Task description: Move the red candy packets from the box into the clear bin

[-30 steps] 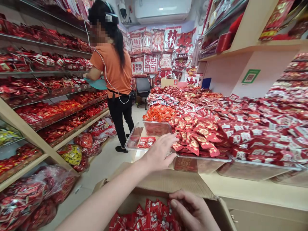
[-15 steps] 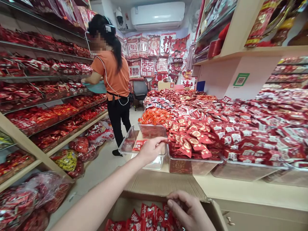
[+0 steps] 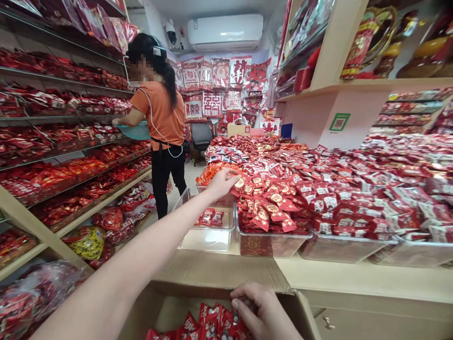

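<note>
My left hand [image 3: 223,183] stretches forward with its fingers extended, at the border between the orange packets [image 3: 208,174] and the gold-printed red packets [image 3: 271,203]. Below that wrist stands a clear plastic bin [image 3: 208,244] with a few small red packets [image 3: 209,217] in it. My right hand [image 3: 260,304] is low over an open cardboard box [image 3: 226,267], its fingers curled and the thumb close to the index finger. Right beside the thumb lie shiny red packets [image 3: 212,321] inside the box. Whatever these curled fingers hold, if anything, is hidden.
Clear bins heaped with red packets [image 3: 339,208] line the counter [image 3: 354,276]. At the left, a co-worker [image 3: 164,113] holding a blue-green basin [image 3: 136,131] faces stocked shelves [image 3: 63,113]. Bagged goods [image 3: 87,243] lie on the floor below. A cabinet shelf [image 3: 368,85] overhangs the right.
My left hand has gone forward from above the clear bin to the orange packets. My right hand stays over the box in much the same curled pose. The view has shifted slightly.
</note>
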`<state>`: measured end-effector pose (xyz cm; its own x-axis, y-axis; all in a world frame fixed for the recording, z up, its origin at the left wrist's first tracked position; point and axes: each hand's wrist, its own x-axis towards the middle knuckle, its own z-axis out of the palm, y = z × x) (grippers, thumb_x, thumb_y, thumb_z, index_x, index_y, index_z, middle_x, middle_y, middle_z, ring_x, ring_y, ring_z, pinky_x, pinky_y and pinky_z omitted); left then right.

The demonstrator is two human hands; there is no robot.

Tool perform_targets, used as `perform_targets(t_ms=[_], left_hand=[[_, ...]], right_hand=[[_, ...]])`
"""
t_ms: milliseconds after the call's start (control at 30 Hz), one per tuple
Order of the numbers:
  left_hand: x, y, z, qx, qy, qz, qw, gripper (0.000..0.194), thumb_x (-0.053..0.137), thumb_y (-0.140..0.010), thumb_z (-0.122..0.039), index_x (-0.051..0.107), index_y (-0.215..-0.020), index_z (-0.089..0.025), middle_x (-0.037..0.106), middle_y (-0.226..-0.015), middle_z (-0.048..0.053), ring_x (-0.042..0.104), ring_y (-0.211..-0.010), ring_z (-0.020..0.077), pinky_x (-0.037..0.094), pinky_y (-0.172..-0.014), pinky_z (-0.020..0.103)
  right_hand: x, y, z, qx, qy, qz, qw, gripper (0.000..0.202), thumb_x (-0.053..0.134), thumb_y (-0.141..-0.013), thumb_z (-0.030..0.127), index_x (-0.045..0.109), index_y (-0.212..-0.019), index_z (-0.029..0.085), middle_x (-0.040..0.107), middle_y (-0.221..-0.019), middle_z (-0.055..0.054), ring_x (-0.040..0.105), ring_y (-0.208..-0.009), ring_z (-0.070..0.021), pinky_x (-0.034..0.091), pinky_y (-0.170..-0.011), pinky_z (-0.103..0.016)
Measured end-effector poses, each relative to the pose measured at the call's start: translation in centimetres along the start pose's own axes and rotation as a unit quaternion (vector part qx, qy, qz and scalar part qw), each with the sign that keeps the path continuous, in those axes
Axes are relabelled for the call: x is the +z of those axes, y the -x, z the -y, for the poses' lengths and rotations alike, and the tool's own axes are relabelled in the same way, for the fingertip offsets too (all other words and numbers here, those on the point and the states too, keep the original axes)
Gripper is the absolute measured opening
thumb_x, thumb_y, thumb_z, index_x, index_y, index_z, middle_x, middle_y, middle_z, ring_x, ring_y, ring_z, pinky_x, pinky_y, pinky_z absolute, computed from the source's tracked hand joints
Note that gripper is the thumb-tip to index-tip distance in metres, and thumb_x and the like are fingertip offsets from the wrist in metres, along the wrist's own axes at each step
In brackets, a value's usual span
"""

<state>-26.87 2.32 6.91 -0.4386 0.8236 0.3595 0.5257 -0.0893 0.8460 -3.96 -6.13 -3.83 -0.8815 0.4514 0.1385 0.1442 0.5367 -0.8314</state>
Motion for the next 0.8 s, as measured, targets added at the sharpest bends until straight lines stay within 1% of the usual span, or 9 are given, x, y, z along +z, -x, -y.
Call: perform_targets(t_ms=[100, 200, 333, 467, 567, 667, 733, 767, 800], left_hand=[[1.6, -2.4, -1.5, 0.035, -0.066, 0.015, 0.997, 0.018, 0.060, -0.067, -0.026, 0.060, -0.079, -0.013, 0.061, -0.069, 0.002, 0.054, -0.062, 0.0119, 0.042, -0.062, 0.024], [3.5, -3.8, -2.3, 0.051, -0.128, 0.016, 0.990, 0.015, 0.060, -0.067, -0.025, 0.062, -0.074, -0.012, 0.061, -0.069, 0.004, 0.054, -0.064, 0.0140, 0.042, -0.065, 0.026], [5.7, -3.8, -2.3, 0.052, -0.189, 0.007, 0.981, 0.014, 0.057, -0.068, -0.024, 0.062, -0.074, -0.012, 0.062, -0.070, 0.006, 0.055, -0.066, 0.0161, 0.042, -0.066, 0.028], [6.7, -3.1, -1.9, 0.061, -0.228, 0.018, 0.972, 0.008, 0.058, -0.065, -0.020, 0.062, -0.064, -0.013, 0.062, -0.065, 0.006, 0.055, -0.066, 0.0178, 0.042, -0.067, 0.030], [6.5, -2.9, -2.2, 0.064, -0.241, 0.014, 0.968, 0.007, 0.057, -0.065, -0.019, 0.061, -0.062, -0.013, 0.062, -0.065, 0.006, 0.055, -0.066, 0.0186, 0.042, -0.067, 0.031], [4.8, -1.5, -3.4, 0.067, -0.235, -0.001, 0.970, 0.012, 0.052, -0.070, -0.018, 0.062, -0.073, -0.013, 0.063, -0.072, 0.006, 0.055, -0.067, 0.0166, 0.043, -0.067, 0.029], [3.1, 1.4, -4.2, 0.097, -0.215, -0.007, 0.972, 0.018, 0.047, -0.075, -0.019, 0.060, -0.086, -0.015, 0.063, -0.080, 0.005, 0.055, -0.070, 0.0141, 0.043, -0.068, 0.026], [2.1, 3.7, -4.4, 0.121, -0.203, -0.004, 0.972, 0.019, 0.045, -0.077, -0.021, 0.058, -0.090, -0.017, 0.062, -0.083, 0.004, 0.055, -0.071, 0.0128, 0.043, -0.068, 0.025], [1.2, 6.4, -4.4, 0.187, -0.169, 0.010, 0.968, 0.020, 0.044, -0.078, -0.023, 0.057, -0.093, -0.017, 0.062, -0.085, 0.005, 0.055, -0.072, 0.0130, 0.043, -0.068, 0.025]], right_hand=[[0.0, 0.0, -0.1, -0.001, 0.014, 0.002, 1.000, 0.017, 0.047, -0.076, 0.022, 0.063, -0.080, 0.018, 0.063, -0.072, -0.002, 0.056, -0.067, -0.0125, 0.041, -0.063, -0.021], [0.1, 0.1, -0.2, -0.006, 0.024, 0.009, 1.000, 0.016, 0.047, -0.075, 0.020, 0.063, -0.080, 0.017, 0.063, -0.071, -0.002, 0.055, -0.065, -0.0125, 0.041, -0.063, -0.021], [0.1, 0.1, -0.2, -0.004, 0.021, 0.006, 1.000, 0.017, 0.047, -0.075, 0.019, 0.063, -0.080, 0.017, 0.064, -0.072, -0.002, 0.055, -0.065, -0.0124, 0.041, -0.062, -0.020], [0.2, 0.1, -0.3, -0.009, 0.023, 0.010, 1.000, 0.017, 0.048, -0.074, 0.019, 0.063, -0.080, 0.017, 0.064, -0.073, -0.002, 0.056, -0.066, -0.0123, 0.041, -0.062, -0.020], [0.1, 0.0, -0.4, -0.013, 0.030, 0.014, 0.999, 0.016, 0.048, -0.074, 0.017, 0.063, -0.080, 0.017, 0.064, -0.074, -0.002, 0.056, -0.066, -0.0119, 0.041, -0.062, -0.019], [0.0, 0.0, -0.4, -0.004, 0.045, 0.024, 0.999, 0.013, 0.050, -0.073, 0.016, 0.063, -0.077, 0.016, 0.064, -0.072, -0.002, 0.056, -0.064, -0.0115, 0.041, -0.059, -0.019], [0.2, 0.3, -0.4, 0.006, 0.053, 0.056, 0.997, 0.010, 0.053, -0.072, 0.017, 0.062, -0.073, 0.017, 0.063, -0.067, -0.001, 0.055, -0.060, -0.0111, 0.040, -0.054, -0.018], [0.5, 0.5, -0.3, 0.005, 0.055, 0.076, 0.996, 0.008, 0.054, -0.072, 0.018, 0.062, -0.071, 0.017, 0.063, -0.065, 0.001, 0.055, -0.059, -0.0111, 0.039, -0.051, -0.018], [0.8, 0.7, -0.2, 0.000, 0.056, 0.093, 0.994, 0.007, 0.056, -0.072, 0.020, 0.062, -0.070, 0.018, 0.062, -0.064, 0.001, 0.055, -0.058, -0.0111, 0.039, -0.050, -0.018]])
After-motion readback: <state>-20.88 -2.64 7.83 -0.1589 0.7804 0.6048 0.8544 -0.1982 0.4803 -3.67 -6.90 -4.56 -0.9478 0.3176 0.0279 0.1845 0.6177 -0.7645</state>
